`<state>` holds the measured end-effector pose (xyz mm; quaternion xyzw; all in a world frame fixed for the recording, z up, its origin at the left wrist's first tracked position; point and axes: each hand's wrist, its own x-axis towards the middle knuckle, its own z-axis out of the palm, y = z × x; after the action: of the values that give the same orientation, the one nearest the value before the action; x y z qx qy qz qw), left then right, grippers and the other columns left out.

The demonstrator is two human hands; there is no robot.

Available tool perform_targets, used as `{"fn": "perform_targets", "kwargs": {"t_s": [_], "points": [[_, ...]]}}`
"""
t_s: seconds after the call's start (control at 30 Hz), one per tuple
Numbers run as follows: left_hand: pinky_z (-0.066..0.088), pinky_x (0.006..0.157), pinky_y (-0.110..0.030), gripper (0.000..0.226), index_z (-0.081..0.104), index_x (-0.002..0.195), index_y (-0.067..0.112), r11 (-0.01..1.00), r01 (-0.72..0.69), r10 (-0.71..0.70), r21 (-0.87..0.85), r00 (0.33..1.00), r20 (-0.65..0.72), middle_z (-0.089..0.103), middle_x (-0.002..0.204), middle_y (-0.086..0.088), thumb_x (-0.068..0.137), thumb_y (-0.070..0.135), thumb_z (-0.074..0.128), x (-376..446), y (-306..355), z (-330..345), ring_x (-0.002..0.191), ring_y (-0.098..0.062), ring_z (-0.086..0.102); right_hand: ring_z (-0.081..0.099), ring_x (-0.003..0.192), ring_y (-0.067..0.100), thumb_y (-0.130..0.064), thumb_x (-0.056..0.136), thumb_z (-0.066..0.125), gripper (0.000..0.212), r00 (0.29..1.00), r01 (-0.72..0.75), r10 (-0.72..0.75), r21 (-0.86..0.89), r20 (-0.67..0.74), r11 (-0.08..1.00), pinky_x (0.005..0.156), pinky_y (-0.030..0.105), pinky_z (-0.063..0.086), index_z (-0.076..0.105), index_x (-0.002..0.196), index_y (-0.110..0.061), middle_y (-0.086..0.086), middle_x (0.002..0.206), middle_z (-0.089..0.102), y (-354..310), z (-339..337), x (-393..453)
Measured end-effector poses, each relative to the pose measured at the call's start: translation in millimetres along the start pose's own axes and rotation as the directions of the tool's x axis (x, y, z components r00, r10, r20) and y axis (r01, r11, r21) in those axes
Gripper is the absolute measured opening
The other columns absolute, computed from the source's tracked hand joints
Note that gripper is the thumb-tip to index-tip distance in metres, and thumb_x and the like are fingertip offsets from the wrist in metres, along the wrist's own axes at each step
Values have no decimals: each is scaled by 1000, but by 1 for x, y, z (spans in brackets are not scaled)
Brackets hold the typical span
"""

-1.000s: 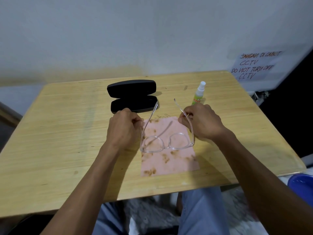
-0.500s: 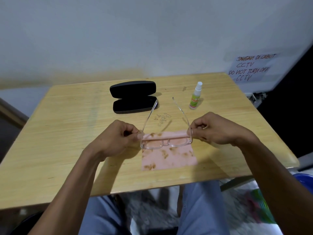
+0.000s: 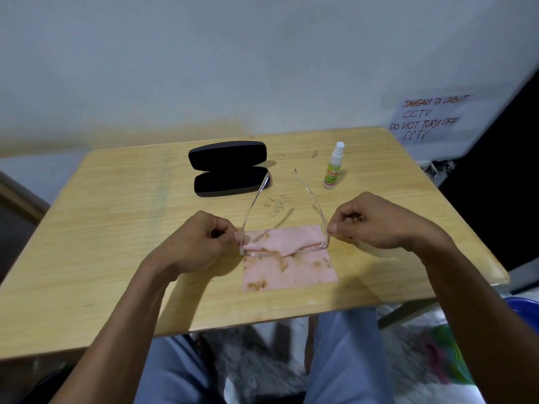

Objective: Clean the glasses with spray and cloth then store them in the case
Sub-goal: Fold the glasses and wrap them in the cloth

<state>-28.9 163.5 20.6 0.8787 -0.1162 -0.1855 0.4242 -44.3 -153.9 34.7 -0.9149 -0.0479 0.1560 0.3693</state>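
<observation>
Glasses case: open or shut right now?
Open. The black case lies on the table with both halves spread apart, dark insides facing up, nothing in it; the glasses are outside it.

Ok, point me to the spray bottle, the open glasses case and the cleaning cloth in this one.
spray bottle (image 3: 332,170), head view, on its green label.
glasses case (image 3: 230,182), head view, inside the nearer open half.
cleaning cloth (image 3: 303,272), head view, on the bare pink area below the frame.

On the table (image 3: 102,228), the case (image 3: 230,169) lies behind the cloth (image 3: 288,269), the spray bottle (image 3: 333,167) right of the case.
</observation>
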Motion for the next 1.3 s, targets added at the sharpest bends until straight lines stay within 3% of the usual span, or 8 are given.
{"fn": "perform_targets", "kwargs": {"t_s": [0.1,0.3,0.53,0.73,0.87,1.03,1.17,1.3], "points": [[40,59,-30,24,74,76,17,1000,6,-5,6,995,-99,62,69,-11,91,34,65,-10,-5,-1,62,-16,46,54,55,-4,-26,89,71,10,991,-6,-3,-62,-133,998,61,21,45,77,80,-25,-9,63,66,-2,0,-16],[43,59,-29,7,73,76,28,976,-1,89,217,915,-394,63,73,5,83,28,73,-54,-4,11,68,-13,55,55,55,-1,-32,84,77,5,965,29,-60,-123,-256,992,56,23,41,77,79,-30,-13,58,63,0,32,-55],[44,66,-32,15,78,91,30,903,-147,283,404,911,-300,53,77,14,81,39,74,-65,-10,48,77,-13,55,54,71,-1,-46,84,75,19,956,15,-87,-246,-281,969,66,29,43,77,98,-34,-11,82,63,8,64,-64],[46,65,-33,12,79,89,31,907,-141,282,397,903,-324,50,74,16,80,38,75,-54,-15,57,76,-12,54,57,86,11,-46,88,71,16,951,28,-120,-307,-285,951,70,32,44,76,96,-33,-12,84,58,2,68,-58],[43,63,-34,5,76,81,23,874,-203,368,442,870,-327,46,72,19,83,26,74,-52,-16,64,71,-14,52,53,79,9,-41,91,68,12,937,48,-160,-338,-311,940,67,30,37,71,88,-30,-12,80,52,5,73,-54],[47,65,-37,2,74,82,18,892,-201,399,404,770,-498,56,78,9,83,20,75,-44,-15,68,75,-15,55,44,58,-10,-34,83,76,9,758,227,-341,-265,-555,937,50,28,44,73,80,-26,-13,74,58,6,76,-49],[43,65,-39,10,71,80,13,869,-176,453,463,661,-599,55,77,2,84,22,69,-33,-9,73,75,-21,53,46,53,4,-31,83,77,14,572,223,-432,-375,-697,900,42,28,45,75,77,-18,-4,69,62,6,79,-36],[39,65,-40,13,70,78,10,812,-115,528,572,561,-637,58,75,-5,85,20,65,-21,-9,78,72,-28,56,60,51,17,-25,87,76,18,408,188,-589,-567,-697,802,36,29,42,74,72,-15,0,66,64,10,86,-23]]}}
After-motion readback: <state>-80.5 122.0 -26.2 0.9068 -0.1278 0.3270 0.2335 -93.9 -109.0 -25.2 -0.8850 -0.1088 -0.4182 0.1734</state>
